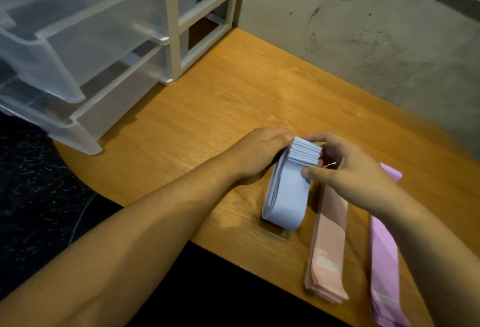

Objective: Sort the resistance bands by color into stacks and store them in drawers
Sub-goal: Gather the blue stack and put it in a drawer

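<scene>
1. Left hand [262, 152] lies palm down, fingers curled round the left side of the blue band stack [285, 196].
2. Right hand [348, 173] pinches the stack's far end between thumb and fingers.
3. Both bare forearms reach in over the near edge of the desk [233, 92].

This looks like a plain domestic or small-studio storage corner rather than a shop or a lab, though the view does not settle which. A honey-coloured wood-grain tabletop [233, 98] with a rounded front edge meets a rough, stained grey concrete wall [363, 27]. At the tabletop's far left stands a white-framed household organiser of clear plastic drawers [172, 40], its drawers pulled out, and below the tabletop's edge lies a dark speckled floor [31, 170], all in dim, warm light.
</scene>
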